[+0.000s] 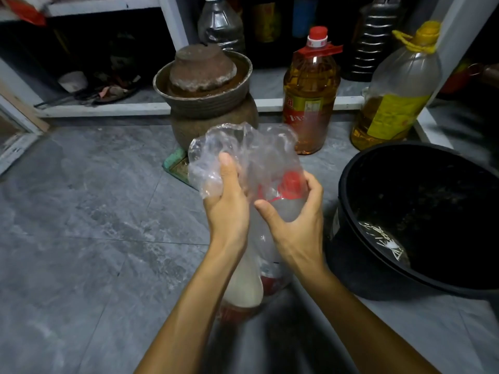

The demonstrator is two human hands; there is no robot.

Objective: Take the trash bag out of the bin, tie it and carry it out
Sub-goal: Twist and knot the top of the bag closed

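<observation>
A clear plastic trash bag (251, 152) hangs in the air in the middle of the view, out of the bin, with red and white trash showing through its lower part. My left hand (229, 201) grips the gathered plastic near the top, thumb pointing up. My right hand (297, 211) is curled round the bag's neck just to the right, over a red item inside. The loose mouth of the bag stands crumpled above both hands. The black bin (351, 190) stands on the floor at the right, with only a few white scraps at its bottom.
A brown clay jar (208, 109) with a lid stands just behind the bag. Two oil bottles (310, 98) (391, 103) stand on the floor by the white shelf (108, 109). Grey tiled floor (94, 225) spreads to the left.
</observation>
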